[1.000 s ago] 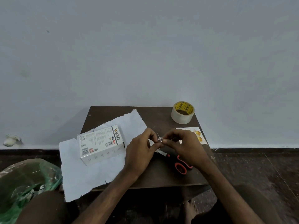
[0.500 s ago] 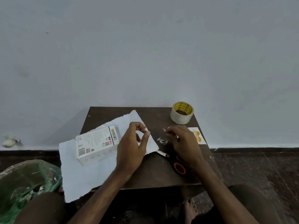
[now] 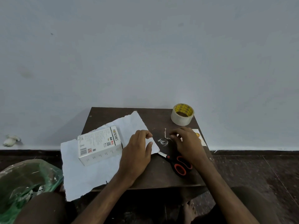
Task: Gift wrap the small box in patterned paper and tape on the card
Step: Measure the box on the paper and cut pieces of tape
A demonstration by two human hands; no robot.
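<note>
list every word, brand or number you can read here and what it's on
"PORTRONICS": on the small box, along one edge of its top face.
Fine print, barcode and QR code on the same box: too small to read.
Yellow core print on the tape roll: blurred, unreadable.
On the card: no text legible.

one of nearly every kind here; only the hands come as a pair.

one table (image 3: 161, 175), and on it: one box (image 3: 98, 146) at the left, one paper (image 3: 84, 178) sheet under the box, one tape roll (image 3: 182, 118) at the far right corner, one card (image 3: 199, 138) at the right edge, one scissors (image 3: 178, 165) at the near right, one tape scrap (image 3: 163, 141) in the middle. two hands: left hand (image 3: 137, 156) and right hand (image 3: 187, 143). on the floor: one green bag (image 3: 24, 180) near left, one white lump (image 3: 11, 140) far left, one bare foot (image 3: 189, 210) near.
</note>
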